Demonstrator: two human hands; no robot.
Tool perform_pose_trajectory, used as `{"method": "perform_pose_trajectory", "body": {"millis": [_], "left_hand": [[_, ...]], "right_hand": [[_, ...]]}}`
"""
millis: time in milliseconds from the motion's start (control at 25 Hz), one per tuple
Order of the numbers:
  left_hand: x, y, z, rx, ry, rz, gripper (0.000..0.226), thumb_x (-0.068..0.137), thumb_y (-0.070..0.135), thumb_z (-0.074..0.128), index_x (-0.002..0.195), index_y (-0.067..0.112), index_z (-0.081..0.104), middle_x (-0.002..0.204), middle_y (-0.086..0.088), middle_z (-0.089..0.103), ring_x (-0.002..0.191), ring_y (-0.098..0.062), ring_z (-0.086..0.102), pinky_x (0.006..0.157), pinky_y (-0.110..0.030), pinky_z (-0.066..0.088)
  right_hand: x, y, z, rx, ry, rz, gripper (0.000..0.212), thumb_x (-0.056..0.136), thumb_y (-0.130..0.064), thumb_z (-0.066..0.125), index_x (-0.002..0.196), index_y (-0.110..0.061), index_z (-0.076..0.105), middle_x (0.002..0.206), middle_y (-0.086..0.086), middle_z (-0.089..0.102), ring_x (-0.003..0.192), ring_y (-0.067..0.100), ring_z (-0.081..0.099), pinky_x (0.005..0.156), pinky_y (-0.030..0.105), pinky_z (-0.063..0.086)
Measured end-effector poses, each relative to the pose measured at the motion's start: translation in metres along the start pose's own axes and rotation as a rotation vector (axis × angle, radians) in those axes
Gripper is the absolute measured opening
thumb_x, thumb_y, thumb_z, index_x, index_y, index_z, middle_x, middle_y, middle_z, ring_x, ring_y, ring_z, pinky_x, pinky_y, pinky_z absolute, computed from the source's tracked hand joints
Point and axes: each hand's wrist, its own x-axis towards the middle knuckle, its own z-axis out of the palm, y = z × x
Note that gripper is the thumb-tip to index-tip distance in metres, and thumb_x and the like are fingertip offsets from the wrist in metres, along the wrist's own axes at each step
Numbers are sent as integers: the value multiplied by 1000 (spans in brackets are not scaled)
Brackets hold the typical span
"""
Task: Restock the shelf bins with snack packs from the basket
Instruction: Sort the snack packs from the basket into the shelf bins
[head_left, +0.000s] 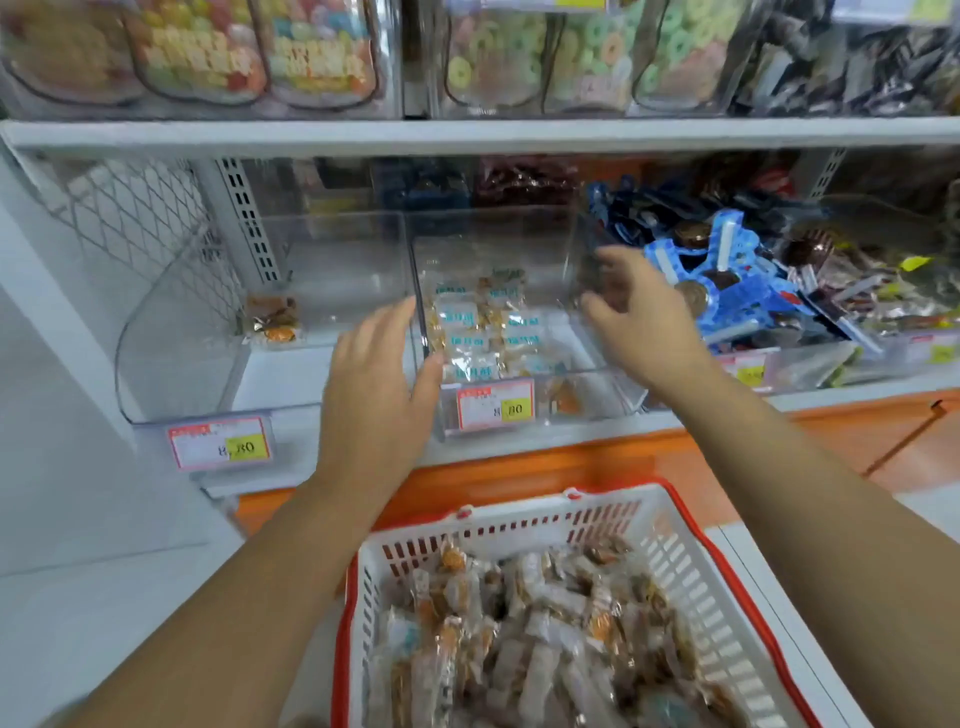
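Clear bin (493, 244) sits between empty, slack-fingered left hand (382, 374) and right hand (641, 317); snack packs (545, 639) lie in the basket (519, 512) at six o'clock, left hand nearer.

1. White basket (519, 514) with a red rim, at 6 o'clock, heaped with clear-wrapped snack packs (545, 639).
2. Middle bin (493, 234), clear, at 12 o'clock from it, holds a shallow pile of teal-labelled packs (483, 322).
3. Left bin (182, 338), at 9 o'clock, holds a few orange packs (272, 319).
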Motion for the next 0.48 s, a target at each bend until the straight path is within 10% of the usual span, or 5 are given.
{"method": "perform_pose_trajectory", "body": {"millis": [120,320,480], "left_hand": [[-48,6,16,-80,-27,208,36,98,23,51,134,17,53,123,2,58,113,-13,52,96,-27,43],[-154,-22,87,91,-814,120,41,98,24,48,140,25,48,141,7,47,128,-13,43,104,-29,38],[-219,-46,117,137,-1043,-45,54,90,20,55,143,24,44,143,0,47,129,-19,43,105,-33,40]], "right_hand": [[-82,37,9,199,207,56,21,94,-10,52,112,-17,59,94,-6,64,85,12,59,70,15,40],[-199,120,95,-108,-582,386,28,92,-10,49,113,-18,65,114,4,66,108,25,61,84,30,48],[-268,132,133,-387,-973,46,69,82,-19,56,145,-34,34,146,1,38,136,31,31,112,42,31]]}}
